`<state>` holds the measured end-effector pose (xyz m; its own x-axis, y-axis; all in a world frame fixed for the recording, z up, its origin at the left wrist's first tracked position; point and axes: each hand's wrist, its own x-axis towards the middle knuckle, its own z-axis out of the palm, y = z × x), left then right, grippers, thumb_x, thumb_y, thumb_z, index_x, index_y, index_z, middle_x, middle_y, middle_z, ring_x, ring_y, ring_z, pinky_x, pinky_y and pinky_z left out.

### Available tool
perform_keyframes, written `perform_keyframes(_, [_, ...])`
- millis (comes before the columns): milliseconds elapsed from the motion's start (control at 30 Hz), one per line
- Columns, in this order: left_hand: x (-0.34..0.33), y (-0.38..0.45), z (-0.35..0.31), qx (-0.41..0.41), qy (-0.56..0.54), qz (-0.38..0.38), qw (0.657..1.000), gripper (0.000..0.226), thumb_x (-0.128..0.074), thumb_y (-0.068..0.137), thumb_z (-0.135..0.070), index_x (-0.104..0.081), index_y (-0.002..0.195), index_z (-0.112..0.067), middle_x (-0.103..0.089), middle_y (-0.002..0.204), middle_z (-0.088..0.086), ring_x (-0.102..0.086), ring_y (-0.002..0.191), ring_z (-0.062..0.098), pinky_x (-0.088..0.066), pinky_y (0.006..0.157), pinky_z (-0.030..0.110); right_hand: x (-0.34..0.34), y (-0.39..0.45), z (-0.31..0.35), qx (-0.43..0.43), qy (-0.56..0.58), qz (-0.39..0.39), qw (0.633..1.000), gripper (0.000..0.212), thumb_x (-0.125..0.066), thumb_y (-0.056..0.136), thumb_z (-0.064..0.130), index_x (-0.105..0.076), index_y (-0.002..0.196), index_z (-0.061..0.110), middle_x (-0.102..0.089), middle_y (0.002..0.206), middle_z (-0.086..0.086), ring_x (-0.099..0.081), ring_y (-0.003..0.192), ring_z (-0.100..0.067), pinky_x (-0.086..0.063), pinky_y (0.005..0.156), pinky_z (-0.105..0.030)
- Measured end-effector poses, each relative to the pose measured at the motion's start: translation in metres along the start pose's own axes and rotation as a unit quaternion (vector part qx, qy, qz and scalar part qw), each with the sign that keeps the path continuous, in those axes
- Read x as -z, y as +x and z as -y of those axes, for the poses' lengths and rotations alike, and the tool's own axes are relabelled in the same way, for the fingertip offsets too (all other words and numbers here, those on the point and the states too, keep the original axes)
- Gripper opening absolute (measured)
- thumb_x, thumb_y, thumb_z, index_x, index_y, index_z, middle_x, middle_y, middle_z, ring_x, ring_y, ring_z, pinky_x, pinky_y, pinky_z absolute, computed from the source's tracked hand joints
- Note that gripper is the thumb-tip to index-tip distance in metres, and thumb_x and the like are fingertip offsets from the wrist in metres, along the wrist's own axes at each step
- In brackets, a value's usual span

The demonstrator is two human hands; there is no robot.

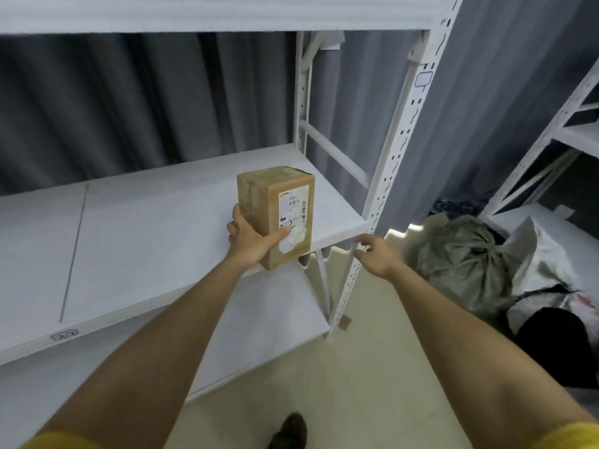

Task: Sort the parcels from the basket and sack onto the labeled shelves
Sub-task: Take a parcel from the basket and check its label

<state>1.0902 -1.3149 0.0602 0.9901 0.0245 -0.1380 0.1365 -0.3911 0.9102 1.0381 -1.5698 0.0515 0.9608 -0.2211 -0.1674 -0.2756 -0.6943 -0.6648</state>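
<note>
Brown cardboard parcel [275, 215] stands upright at shelf [146, 228] front edge, left hand [251, 236] gripping its lower part; right hand [372, 254] loosely curled, holding nothing.

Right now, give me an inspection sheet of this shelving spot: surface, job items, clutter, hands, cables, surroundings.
Surface: white shelf, a small label on its front edge.
Job's things: brown parcel upright at the shelf's front edge, shipping label facing the camera; grey sack on the floor to the right.
Clutter: white bag and a dark object beside the sack.
Hands: left hand grips the parcel; right hand holds nothing, near the upright post.
Cables: nothing seen.
Surroundings: grey curtain behind; second rack to the right.
</note>
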Motion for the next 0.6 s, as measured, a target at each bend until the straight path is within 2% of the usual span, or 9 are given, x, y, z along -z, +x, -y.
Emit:
perform_keyframes(67, [-0.021,0.021,-0.007,0.006,0.002,-0.001,1.000,0.135,-0.078,0.044,-0.069,0.001,0.148,-0.032,-0.023,0.144,0.007,-0.032,0.135,0.028,-0.033,0.111,0.050,0.006,0.028,-0.009,0.004,-0.008,-0.004,1.000,0.037,-0.053,0.097,0.012,-0.056,0.133,0.010,-0.056,0.136,-0.009,-0.053,0.122,-0.024,-0.034,0.081,-0.017])
perform_keyframes(233, [-0.073,0.056,-0.019,-0.005,-0.011,0.003,1.000,0.137,-0.078,0.041,-0.071,0.002,0.147,-0.039,-0.022,0.144,0.004,-0.035,0.134,0.027,-0.036,0.110,0.050,0.012,0.080,-0.032,0.005,-0.010,-0.011,1.000,0.036,-0.054,0.096,0.015,-0.057,0.131,0.012,-0.051,0.140,-0.011,-0.055,0.118,-0.026,-0.041,0.089,-0.025])
perform_keyframes(300, [-0.090,0.065,-0.023,-0.002,-0.019,-0.003,1.000,0.135,-0.082,0.047,-0.065,0.003,0.148,-0.037,-0.020,0.144,0.003,-0.035,0.135,0.026,-0.035,0.111,0.050,0.015,0.095,-0.038,0.022,-0.016,-0.010,1.000,0.036,-0.054,0.095,0.014,-0.058,0.131,0.012,-0.051,0.139,-0.012,-0.056,0.118,-0.028,-0.042,0.097,-0.029])
perform_keyframes(367, [-0.105,0.071,-0.025,-0.001,-0.025,-0.017,1.000,0.129,-0.086,0.057,-0.054,0.003,0.149,-0.033,-0.019,0.146,0.004,-0.034,0.135,0.026,-0.035,0.111,0.049,0.018,0.104,-0.045,0.044,-0.030,-0.006,0.999,0.035,-0.054,0.094,0.014,-0.059,0.129,0.012,-0.052,0.137,-0.012,-0.056,0.116,-0.028,-0.043,0.098,-0.032])
perform_keyframes(500, [-0.131,0.076,-0.029,-0.006,-0.032,-0.053,0.998,0.127,-0.088,0.058,-0.047,-0.002,0.150,-0.028,-0.020,0.147,0.007,-0.039,0.129,0.019,-0.042,0.107,0.047,0.027,0.115,-0.070,0.077,-0.050,0.017,0.996,0.033,-0.054,0.094,0.010,-0.062,0.126,0.010,-0.053,0.135,-0.013,-0.056,0.117,-0.028,-0.041,0.098,-0.030])
perform_keyframes(600, [-0.150,0.078,-0.024,-0.011,-0.059,-0.086,0.995,0.133,-0.088,0.045,-0.064,-0.010,0.148,-0.031,-0.031,0.144,0.008,-0.044,0.127,0.018,-0.047,0.101,0.047,0.034,0.123,-0.090,0.099,-0.057,0.051,0.992,0.032,-0.054,0.094,0.009,-0.062,0.124,0.010,-0.053,0.133,-0.011,-0.058,0.109,-0.025,-0.038,0.091,-0.022])
